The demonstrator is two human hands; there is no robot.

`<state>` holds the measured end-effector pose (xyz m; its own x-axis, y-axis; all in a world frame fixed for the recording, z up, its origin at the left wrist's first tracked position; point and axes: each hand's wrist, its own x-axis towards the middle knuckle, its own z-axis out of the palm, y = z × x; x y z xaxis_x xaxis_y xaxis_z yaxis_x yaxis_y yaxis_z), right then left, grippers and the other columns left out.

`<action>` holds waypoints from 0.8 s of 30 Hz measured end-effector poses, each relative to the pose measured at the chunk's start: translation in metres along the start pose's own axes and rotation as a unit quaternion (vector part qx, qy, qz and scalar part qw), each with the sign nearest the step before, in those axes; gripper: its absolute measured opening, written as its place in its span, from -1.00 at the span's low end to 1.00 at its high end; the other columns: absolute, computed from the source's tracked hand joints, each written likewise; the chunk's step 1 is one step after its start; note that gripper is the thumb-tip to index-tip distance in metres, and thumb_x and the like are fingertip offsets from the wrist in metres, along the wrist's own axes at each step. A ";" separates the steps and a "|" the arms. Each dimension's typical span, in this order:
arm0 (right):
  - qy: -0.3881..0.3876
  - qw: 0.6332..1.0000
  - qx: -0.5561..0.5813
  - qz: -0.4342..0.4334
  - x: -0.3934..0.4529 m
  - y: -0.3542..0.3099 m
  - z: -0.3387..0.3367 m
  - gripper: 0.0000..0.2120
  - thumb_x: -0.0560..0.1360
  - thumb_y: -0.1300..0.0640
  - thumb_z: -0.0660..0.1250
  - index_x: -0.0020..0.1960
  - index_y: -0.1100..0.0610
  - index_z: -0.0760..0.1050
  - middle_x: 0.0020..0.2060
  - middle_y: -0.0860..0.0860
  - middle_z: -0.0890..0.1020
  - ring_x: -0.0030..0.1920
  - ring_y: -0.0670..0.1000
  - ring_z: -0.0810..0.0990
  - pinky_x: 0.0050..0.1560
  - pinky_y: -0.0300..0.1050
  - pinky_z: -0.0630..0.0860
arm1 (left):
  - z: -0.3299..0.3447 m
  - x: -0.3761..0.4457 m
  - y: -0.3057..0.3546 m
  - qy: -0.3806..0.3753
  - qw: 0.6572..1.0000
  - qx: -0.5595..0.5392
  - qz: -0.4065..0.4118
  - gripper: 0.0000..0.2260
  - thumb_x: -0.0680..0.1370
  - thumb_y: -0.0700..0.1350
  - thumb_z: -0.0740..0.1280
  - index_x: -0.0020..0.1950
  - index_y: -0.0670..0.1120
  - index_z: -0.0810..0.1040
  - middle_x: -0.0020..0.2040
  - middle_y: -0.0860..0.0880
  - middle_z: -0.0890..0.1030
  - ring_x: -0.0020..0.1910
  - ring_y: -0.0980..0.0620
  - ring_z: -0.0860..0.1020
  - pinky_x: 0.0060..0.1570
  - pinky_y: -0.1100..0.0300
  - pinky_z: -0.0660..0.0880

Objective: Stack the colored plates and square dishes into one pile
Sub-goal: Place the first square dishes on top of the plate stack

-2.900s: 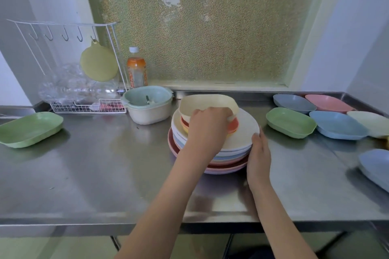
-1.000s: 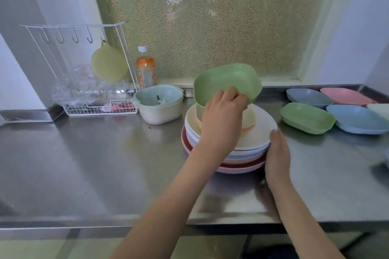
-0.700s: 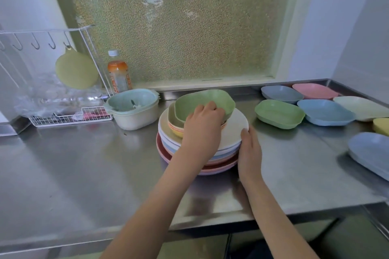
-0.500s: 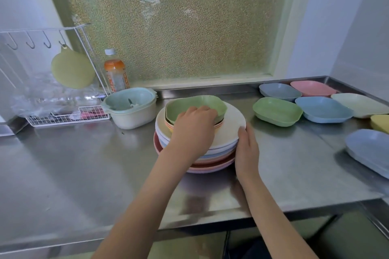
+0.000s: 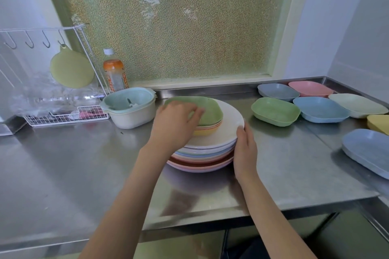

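While the left hand (image 5: 174, 124) presses a green square dish (image 5: 207, 111), blurred but seemingly nested, onto the pile (image 5: 206, 149) mid-bench (image 5: 73, 174), the right hand (image 5: 245, 149) lies open against its rim; six or so dishes (image 5: 320, 109) remain rightward.

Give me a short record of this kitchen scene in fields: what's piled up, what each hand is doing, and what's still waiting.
pile: round pastel plastic plates stacked on the steel counter, small square dishes nested on top
top of pile: green square dish, seated on the nested ones
left hand: resting on the green dish's near edge
right hand: flat against the plate stack's right side
waiting: loose dishes at right, nearest a green rounded-square dish
also there: mint-and-cream colander bowl, orange drink bottle
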<state>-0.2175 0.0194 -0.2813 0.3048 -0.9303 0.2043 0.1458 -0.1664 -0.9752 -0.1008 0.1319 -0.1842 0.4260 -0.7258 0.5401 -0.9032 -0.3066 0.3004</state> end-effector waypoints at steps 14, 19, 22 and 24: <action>0.086 0.995 0.033 0.048 0.018 -0.004 -0.007 -0.59 0.63 0.01 0.04 0.42 0.09 0.35 0.39 -0.02 0.43 0.37 -0.07 0.36 0.38 -0.16 0.24 | 0.029 -0.002 -0.065 0.140 0.873 -0.394 -0.253 -0.64 0.62 0.00 0.12 0.36 -0.03 0.49 0.30 0.06 0.51 0.30 0.15 0.41 0.36 0.23 0.24; 0.133 0.957 -0.249 -0.059 0.072 -0.013 -0.042 -0.57 0.59 0.21 0.12 0.45 0.20 0.26 0.39 0.16 0.41 0.46 0.12 0.25 0.43 0.01 0.12 | 0.044 -0.001 -0.082 0.044 0.777 -0.539 -0.322 -0.63 0.65 0.05 0.11 -0.02 0.03 0.71 -0.05 0.03 0.74 -0.03 0.09 0.69 0.00 0.21 0.57; 0.094 0.879 -0.467 -0.023 0.101 -0.005 -0.051 -0.55 0.57 0.21 0.13 0.45 0.13 0.24 0.31 0.17 0.48 0.51 0.09 0.11 0.43 0.28 -0.10 | 0.054 -0.006 -0.080 0.046 0.742 -0.585 -0.323 -0.53 0.65 0.07 0.07 -0.22 0.15 0.74 -0.21 0.07 0.74 -0.22 0.16 0.70 -0.38 0.38 0.55; 0.052 0.844 -0.534 0.008 0.107 0.006 -0.053 -0.61 0.59 0.15 0.12 0.41 0.08 0.30 0.30 0.11 0.50 0.49 0.08 0.14 0.40 0.36 -0.13 | 0.058 -0.006 -0.083 0.044 0.739 -0.595 -0.313 -0.53 0.64 0.05 0.08 -0.26 0.16 0.74 -0.24 0.07 0.74 -0.26 0.17 0.69 -0.43 0.39 0.53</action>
<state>-0.2345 -0.0982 -0.2694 0.2058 -0.9494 0.2372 -0.8061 -0.3019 -0.5090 -0.0319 0.1258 -0.2581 0.7900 -0.6120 0.0361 0.1357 0.2319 0.9632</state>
